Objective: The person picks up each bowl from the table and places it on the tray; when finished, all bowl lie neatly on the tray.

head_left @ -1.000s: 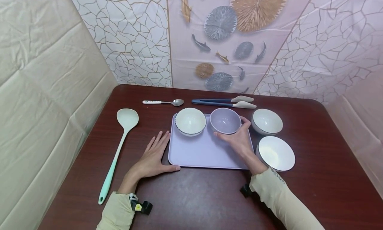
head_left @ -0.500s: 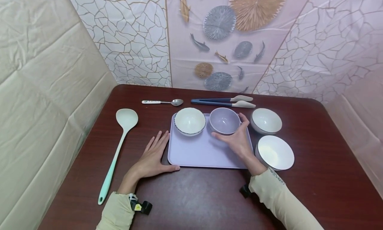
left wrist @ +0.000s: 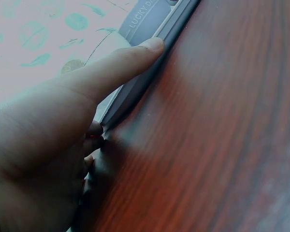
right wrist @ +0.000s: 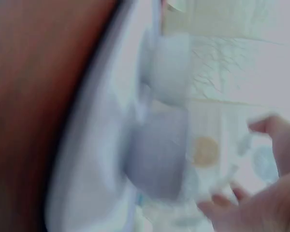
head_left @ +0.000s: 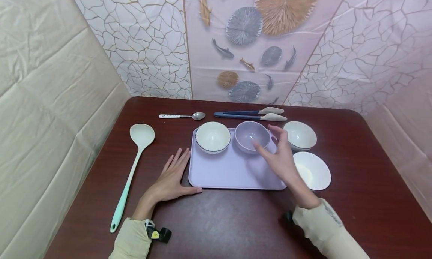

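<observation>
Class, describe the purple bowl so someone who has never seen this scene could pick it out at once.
On the dark red-brown table, find the pale lilac tray. Towards its far edge, the purple bowl stands right of the white bowl. Its purple inside sets it apart: the white bowl, and the far bowl and near bowl beside the tray's right end, are white inside.

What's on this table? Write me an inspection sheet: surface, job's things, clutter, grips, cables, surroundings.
Surface: reddish-brown table, wood-grained.
Job's things: lavender tray bearing a white bowl and a lavender bowl.
Clutter: spoon and tongs beyond the tray, mint-handled utensil at left, two more bowls at right.
Grips: left grip at the tray's near-left corner; right grip by the lavender bowl, holding nothing.
Cables: nothing seen.
Surroundings: patterned backdrop, cream sheet at left.
</observation>
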`<state>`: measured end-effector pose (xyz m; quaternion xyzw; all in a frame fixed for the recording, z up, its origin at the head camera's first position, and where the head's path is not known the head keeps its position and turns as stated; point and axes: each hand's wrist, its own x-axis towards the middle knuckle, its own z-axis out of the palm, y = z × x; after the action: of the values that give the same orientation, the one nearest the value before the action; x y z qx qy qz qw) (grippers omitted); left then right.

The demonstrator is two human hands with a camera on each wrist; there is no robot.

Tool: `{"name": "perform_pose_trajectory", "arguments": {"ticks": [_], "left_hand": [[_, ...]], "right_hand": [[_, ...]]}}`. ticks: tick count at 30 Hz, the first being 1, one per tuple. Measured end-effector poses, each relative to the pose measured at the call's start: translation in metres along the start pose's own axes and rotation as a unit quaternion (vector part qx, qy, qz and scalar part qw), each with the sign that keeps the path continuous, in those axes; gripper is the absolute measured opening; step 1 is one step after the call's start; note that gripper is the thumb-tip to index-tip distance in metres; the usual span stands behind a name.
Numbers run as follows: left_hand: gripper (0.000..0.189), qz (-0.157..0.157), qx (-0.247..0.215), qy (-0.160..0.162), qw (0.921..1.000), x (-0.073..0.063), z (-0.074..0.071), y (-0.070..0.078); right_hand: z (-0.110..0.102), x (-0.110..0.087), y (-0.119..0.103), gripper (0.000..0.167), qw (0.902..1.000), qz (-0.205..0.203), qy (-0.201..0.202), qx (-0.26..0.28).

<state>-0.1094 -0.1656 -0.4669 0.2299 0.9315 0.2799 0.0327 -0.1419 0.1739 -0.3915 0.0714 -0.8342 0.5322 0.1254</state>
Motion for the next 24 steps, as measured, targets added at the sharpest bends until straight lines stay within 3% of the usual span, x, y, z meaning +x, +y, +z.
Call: {"name": "perform_pose_trajectory", "arguments": {"ticks": [4,7,11,17,24], "left_hand": [[0.121,0.001,0.001,0.002,1.0,0.0,0.0,0.001],[0.121,0.0,0.001,0.003,1.0,0.0,-0.001,0.002],[0.122,0.0,0.0,0.003,1.0,0.0,0.0,0.002],[0.122,0.0,0.003,0.003,1.0,0.001,0.001,0.001],[0.122,-0.007,0.001,-0.004,1.0,0.001,0.002,0.002]], "right_hand": [[-0.037,-0.011,-0.01,0.046,0.9905,-0.043,-0.13,0.014],[-0.067,-0.021,-0.01,0.041,0.9799,-0.065,-0.188,-0.008],[-0.107,-0.033,0.002,0.049,0.9757,-0.077,-0.205,-0.015],[-0.16,-0.044,0.037,0.073,0.9687,-0.094,-0.218,0.072],[-0.195,-0.045,0.072,0.098,0.9563,-0.085,-0.269,0.078]]}}
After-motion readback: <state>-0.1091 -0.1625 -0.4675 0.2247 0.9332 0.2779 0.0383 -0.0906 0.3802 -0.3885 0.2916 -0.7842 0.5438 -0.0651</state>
